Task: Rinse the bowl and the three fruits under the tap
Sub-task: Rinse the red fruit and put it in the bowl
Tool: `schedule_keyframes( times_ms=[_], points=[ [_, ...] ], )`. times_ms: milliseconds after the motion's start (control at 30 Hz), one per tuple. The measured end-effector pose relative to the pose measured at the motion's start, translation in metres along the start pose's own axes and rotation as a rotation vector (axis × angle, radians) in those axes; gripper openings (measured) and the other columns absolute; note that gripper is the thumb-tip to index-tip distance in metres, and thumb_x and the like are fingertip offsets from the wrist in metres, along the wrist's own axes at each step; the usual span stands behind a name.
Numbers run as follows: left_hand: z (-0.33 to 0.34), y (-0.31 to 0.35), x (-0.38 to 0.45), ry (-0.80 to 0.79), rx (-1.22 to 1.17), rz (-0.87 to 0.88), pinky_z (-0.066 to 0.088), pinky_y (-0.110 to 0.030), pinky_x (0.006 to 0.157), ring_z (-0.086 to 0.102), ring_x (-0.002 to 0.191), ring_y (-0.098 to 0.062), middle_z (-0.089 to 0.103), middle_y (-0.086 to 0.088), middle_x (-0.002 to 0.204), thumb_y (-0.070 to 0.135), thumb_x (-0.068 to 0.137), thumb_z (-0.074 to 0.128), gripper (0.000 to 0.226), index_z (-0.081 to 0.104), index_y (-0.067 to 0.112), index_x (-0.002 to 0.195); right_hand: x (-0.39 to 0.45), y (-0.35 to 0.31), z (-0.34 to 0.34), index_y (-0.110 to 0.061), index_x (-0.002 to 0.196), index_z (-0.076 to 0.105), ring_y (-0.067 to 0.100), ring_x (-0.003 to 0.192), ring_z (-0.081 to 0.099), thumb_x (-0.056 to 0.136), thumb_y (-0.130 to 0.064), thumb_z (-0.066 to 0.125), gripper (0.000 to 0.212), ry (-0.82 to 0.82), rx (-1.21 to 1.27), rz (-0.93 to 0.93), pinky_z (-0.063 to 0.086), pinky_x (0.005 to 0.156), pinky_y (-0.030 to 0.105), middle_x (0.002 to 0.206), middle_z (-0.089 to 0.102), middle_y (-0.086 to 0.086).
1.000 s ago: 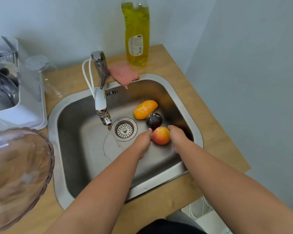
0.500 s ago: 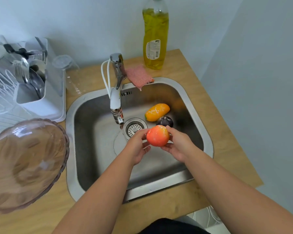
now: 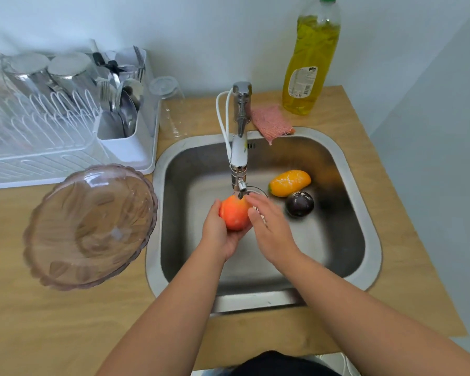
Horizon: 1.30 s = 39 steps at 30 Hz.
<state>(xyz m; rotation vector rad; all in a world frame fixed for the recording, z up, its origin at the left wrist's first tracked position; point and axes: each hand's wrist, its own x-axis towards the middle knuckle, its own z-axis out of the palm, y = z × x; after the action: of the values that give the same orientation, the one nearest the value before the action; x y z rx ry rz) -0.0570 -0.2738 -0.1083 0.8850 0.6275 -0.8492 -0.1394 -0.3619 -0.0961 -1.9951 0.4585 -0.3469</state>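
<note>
The left hand [image 3: 219,232] cups a round orange-red fruit [image 3: 234,213] from below and the side, fingers curled up around it, right under the spout of the tap [image 3: 239,147], above the steel sink [image 3: 369,240]. The right hand [image 3: 269,226] lies against the fruit's right side with its fingers straight and together, the fingertips up by the spout; it grips nothing. I cannot make out a stream of water from here.

Two more fruits lie on the sink floor at the far right: an oblong yellow-orange one [image 3: 289,183], speckled with wet or glare, and just in front of it, touching or nearly so, a dark purple round one [image 3: 299,203]. Both are well apart from the hands.

The clear pinkish glass bowl [image 3: 90,226], scalloped at the rim, stands on the wooden surface [image 3: 52,321] just left of the sink. Behind it is a white dish rack [image 3: 65,147] with upturned glasses and a cutlery holder with spoons and forks. A clear glass [image 3: 167,104] stands beside the rack. At the back edge of the sink a pink sponge cloth [image 3: 270,122] hangs slightly over the rim, and a tall bottle of yellow dish liquid [image 3: 311,63] stands upright behind it.
</note>
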Motion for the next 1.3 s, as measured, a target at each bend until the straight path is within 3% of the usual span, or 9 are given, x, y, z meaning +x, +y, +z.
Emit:
schedule_keyframes(
  times_ms=[133, 200, 300, 400, 667, 767, 867, 1000, 1300],
  points=[
    [-0.007, 0.005, 0.0, 0.041, -0.005, -0.026, 0.053, -0.041, 0.095, 0.063, 0.117, -0.031, 0.065, -0.018, 0.127, 0.048, 0.1, 0.042, 0.055, 0.056, 0.007, 0.134, -0.004, -0.002, 0.013, -0.008, 0.131, 0.059, 0.027, 0.135, 0.038, 0.095, -0.016, 0.048, 0.038, -0.179, -0.266, -0.3, 0.021, 0.116, 0.035, 0.146, 0.045, 0.012],
    [-0.008, 0.007, -0.001, 0.03, 0.018, -0.004, 0.058, -0.037, 0.086, 0.068, 0.109, -0.026, 0.07, -0.014, 0.12, 0.047, 0.1, 0.041, 0.053, 0.06, 0.008, 0.131, 0.006, -0.004, 0.017, -0.01, 0.135, 0.055, 0.03, 0.137, 0.036, 0.096, -0.018, 0.046, 0.04, -0.215, -0.31, -0.341, 0.022, 0.116, 0.041, 0.149, 0.042, 0.011],
    [-0.007, 0.006, -0.002, 0.039, 0.054, 0.036, 0.061, -0.036, 0.062, 0.073, 0.09, -0.025, 0.073, -0.014, 0.108, 0.043, 0.1, 0.045, 0.044, 0.06, 0.011, 0.126, 0.026, -0.006, 0.022, -0.013, 0.137, 0.051, 0.024, 0.134, 0.039, 0.099, -0.023, 0.042, 0.041, -0.236, -0.189, -0.162, 0.024, 0.11, 0.026, 0.145, 0.047, 0.011],
    [-0.007, 0.003, -0.002, 0.036, 0.111, 0.057, 0.062, -0.046, 0.071, 0.07, 0.098, -0.033, 0.068, -0.021, 0.117, 0.041, 0.1, 0.046, 0.039, 0.056, 0.012, 0.124, 0.037, -0.005, 0.021, -0.009, 0.124, 0.059, 0.027, 0.121, 0.05, 0.1, -0.026, 0.041, 0.034, -0.208, 0.019, 0.13, 0.032, 0.091, 0.024, 0.128, 0.058, 0.013],
    [-0.007, 0.006, 0.0, 0.032, 0.186, 0.144, 0.059, -0.032, 0.059, 0.075, 0.081, -0.02, 0.078, -0.009, 0.091, 0.041, 0.099, 0.047, 0.036, 0.066, 0.013, 0.11, 0.015, -0.001, 0.014, -0.012, 0.134, 0.055, 0.021, 0.129, 0.041, 0.096, -0.018, 0.047, 0.04, -0.163, -0.194, -0.244, 0.022, 0.111, 0.022, 0.14, 0.05, 0.01],
    [0.0, 0.001, -0.003, -0.004, 0.359, 0.276, 0.061, -0.04, 0.073, 0.068, 0.106, -0.026, 0.069, -0.013, 0.117, 0.037, 0.1, 0.04, 0.034, 0.066, 0.022, 0.116, 0.026, -0.005, 0.014, -0.012, 0.132, 0.056, 0.017, 0.129, 0.043, 0.095, -0.023, 0.042, 0.041, -0.151, -0.028, -0.059, 0.025, 0.112, 0.022, 0.138, 0.053, 0.007],
    [0.003, -0.004, -0.005, 0.003, 0.45, 0.44, 0.056, -0.049, 0.092, 0.062, 0.113, -0.028, 0.063, -0.012, 0.125, 0.034, 0.1, 0.036, 0.032, 0.062, 0.027, 0.118, 0.037, -0.007, 0.017, -0.014, 0.127, 0.059, 0.02, 0.126, 0.048, 0.099, -0.02, 0.039, 0.035, -0.076, 0.254, 0.273, 0.035, 0.111, 0.042, 0.134, 0.055, 0.007],
    [0.001, -0.006, -0.003, -0.029, 0.437, 0.545, 0.053, -0.036, 0.09, 0.059, 0.117, -0.022, 0.058, -0.005, 0.133, 0.031, 0.103, 0.035, 0.033, 0.054, 0.034, 0.131, 0.033, -0.003, 0.017, -0.026, 0.127, 0.059, 0.019, 0.118, 0.055, 0.099, -0.022, 0.034, 0.037, -0.023, 0.483, 0.447, 0.049, 0.091, 0.034, 0.133, 0.057, 0.005],
    [0.002, 0.009, -0.007, -0.136, 0.271, 0.136, 0.055, -0.05, 0.094, 0.071, 0.099, -0.031, 0.075, -0.013, 0.103, 0.042, 0.097, 0.05, 0.034, 0.061, 0.016, 0.116, 0.019, 0.001, 0.007, -0.038, 0.12, 0.06, 0.016, 0.13, 0.045, 0.089, -0.028, 0.044, 0.037, -0.033, 0.488, 0.329, 0.038, 0.106, 0.032, 0.136, 0.054, 0.001]
  ],
)
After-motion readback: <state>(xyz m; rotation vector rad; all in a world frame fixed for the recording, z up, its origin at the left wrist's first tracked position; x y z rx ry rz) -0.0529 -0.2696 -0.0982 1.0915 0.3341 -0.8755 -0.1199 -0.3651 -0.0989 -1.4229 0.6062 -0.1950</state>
